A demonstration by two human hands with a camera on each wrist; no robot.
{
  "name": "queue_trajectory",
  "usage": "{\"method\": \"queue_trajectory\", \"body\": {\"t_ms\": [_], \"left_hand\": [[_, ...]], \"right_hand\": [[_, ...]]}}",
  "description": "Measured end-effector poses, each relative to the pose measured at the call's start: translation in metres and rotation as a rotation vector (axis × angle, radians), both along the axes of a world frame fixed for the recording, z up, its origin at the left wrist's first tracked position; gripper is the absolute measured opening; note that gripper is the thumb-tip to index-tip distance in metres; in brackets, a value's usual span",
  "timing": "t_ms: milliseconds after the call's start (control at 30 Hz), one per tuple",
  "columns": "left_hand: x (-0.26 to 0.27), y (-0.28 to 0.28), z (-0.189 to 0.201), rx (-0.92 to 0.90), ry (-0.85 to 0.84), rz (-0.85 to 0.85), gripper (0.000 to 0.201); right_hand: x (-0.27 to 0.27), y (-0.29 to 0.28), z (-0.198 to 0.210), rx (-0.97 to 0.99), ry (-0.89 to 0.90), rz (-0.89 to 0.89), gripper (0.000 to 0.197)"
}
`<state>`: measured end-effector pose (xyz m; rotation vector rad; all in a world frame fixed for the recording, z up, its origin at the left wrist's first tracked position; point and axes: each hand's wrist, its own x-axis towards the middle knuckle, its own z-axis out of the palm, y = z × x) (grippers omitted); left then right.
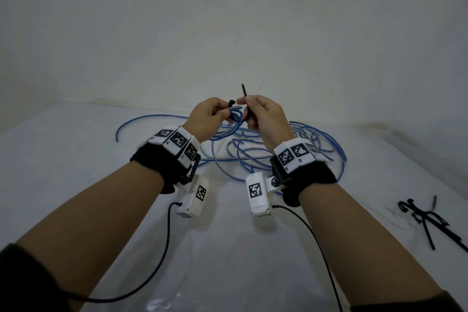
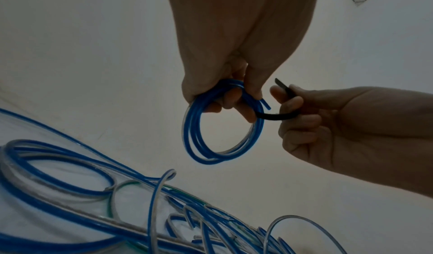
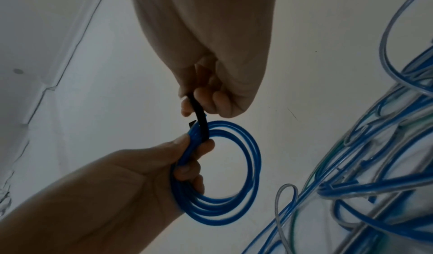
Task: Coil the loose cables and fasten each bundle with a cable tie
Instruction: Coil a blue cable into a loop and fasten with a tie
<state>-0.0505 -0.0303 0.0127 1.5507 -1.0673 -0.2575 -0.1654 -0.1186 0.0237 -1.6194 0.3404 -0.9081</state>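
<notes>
My left hand holds a small coil of blue cable in the air above the table, fingers curled through the loop. A black cable tie passes round the coil's top strands. My right hand pinches the tie's strap, whose tail sticks up past the fingers. The tie's head shows by my left thumb.
A loose tangle of blue and clear cables lies on the white table under and behind my hands. Several spare black cable ties lie at the right edge. A wall stands close behind.
</notes>
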Motion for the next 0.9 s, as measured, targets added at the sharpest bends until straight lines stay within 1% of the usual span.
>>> {"method": "queue_trajectory", "body": {"t_ms": [100, 233, 467, 600, 900], "left_hand": [[-0.004, -0.001, 0.001, 0.003, -0.034, 0.017, 0.020], [-0.008, -0.002, 0.002, -0.011, -0.034, 0.034, 0.020], [-0.013, -0.005, 0.006, -0.038, 0.030, 0.052, 0.023], [-0.015, -0.004, 0.007, -0.034, 0.071, 0.031, 0.024], [-0.010, -0.005, 0.006, -0.057, 0.091, 0.025, 0.027]], "right_hand": [[-0.004, 0.000, 0.001, 0.028, 0.034, 0.001, 0.015], [-0.007, 0.000, -0.001, 0.036, 0.041, -0.003, 0.004], [-0.010, 0.001, -0.001, 0.047, 0.017, -0.033, 0.017], [-0.009, 0.000, -0.001, 0.008, 0.016, -0.076, 0.028], [-0.009, 0.003, 0.002, 0.075, 0.041, -0.029, 0.028]]}}
